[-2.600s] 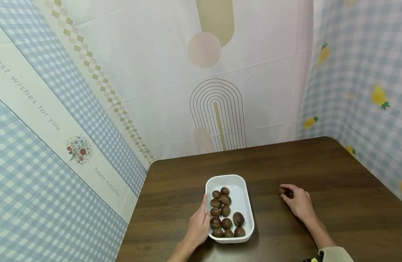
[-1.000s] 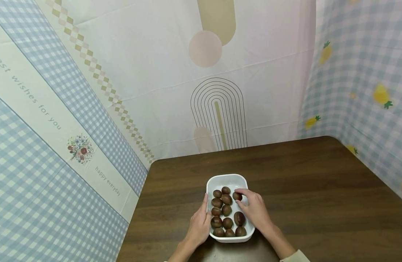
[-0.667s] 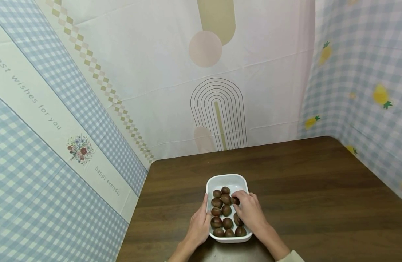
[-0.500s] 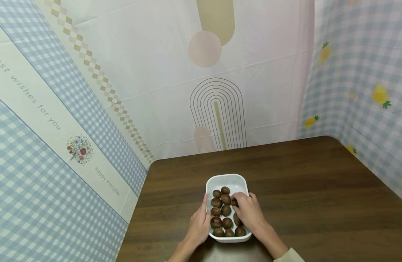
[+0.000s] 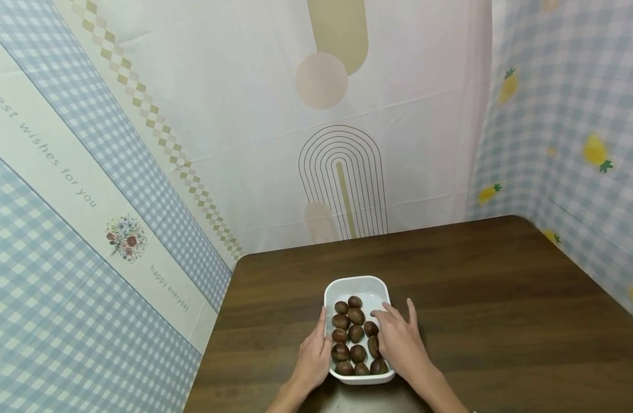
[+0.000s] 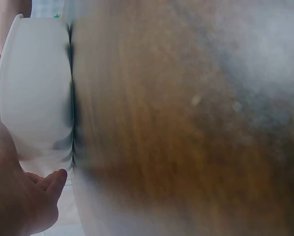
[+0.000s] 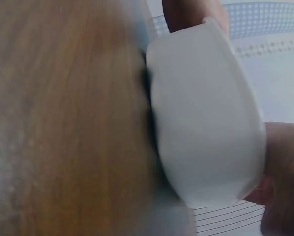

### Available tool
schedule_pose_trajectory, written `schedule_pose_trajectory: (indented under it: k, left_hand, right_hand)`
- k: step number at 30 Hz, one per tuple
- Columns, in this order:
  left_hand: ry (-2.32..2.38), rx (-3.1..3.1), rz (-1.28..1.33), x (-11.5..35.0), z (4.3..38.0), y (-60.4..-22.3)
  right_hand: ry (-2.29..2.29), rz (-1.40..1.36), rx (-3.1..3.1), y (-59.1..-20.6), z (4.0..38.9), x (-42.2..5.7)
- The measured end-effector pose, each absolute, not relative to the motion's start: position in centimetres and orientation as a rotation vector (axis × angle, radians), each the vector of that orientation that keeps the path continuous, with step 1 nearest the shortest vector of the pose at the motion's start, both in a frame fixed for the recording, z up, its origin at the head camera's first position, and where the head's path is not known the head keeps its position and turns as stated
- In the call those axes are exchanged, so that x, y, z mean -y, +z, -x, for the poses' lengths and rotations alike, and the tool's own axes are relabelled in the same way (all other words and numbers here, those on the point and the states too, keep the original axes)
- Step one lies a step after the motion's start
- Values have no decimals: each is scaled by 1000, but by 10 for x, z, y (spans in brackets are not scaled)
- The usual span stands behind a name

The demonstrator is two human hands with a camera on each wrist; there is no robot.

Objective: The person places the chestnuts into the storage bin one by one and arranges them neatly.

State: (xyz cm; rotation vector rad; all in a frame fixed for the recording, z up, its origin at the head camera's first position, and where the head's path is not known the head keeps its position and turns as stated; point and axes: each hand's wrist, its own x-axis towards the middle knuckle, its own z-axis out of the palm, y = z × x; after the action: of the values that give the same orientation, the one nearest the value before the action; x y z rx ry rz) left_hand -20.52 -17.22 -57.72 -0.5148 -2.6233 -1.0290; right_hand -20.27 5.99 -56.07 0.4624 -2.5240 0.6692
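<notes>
A white rectangular dish (image 5: 354,284) stands on the brown table, with several brown chestnuts (image 5: 356,316) lying in rows inside. My left hand (image 5: 312,353) rests along the dish's left wall, its fingers fairly straight; in the left wrist view this hand (image 6: 24,196) sits beside the white wall. Over the dish's right rim is my right hand (image 5: 401,344), fingers spread and holding nothing. Just below its index finger lies one chestnut (image 5: 370,328), at the upper end of the right row. The palm partly covers the chestnut (image 5: 374,346) beneath it.
The brown wooden table (image 5: 481,275) extends to both sides of the dish. A pale printed cloth (image 5: 265,115) hangs behind, with blue checked cloth (image 5: 569,115) at the right and more at the left.
My right hand brought a chestnut from the table on the right into the dish, moved it toward the near side and let go of it. The left hand stays at the dish.
</notes>
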Motion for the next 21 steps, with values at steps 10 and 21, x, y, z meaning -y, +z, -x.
schedule_pose_trajectory:
  k: [10, 21]
  left_hand:
    - [-1062, 2675, 473, 171, 204, -575]
    - [-1018, 2704, 468, 172, 205, -574]
  right_hand:
    - [602, -478, 2728, -555, 182, -60]
    - [633, -502, 2658, -549, 170, -64]
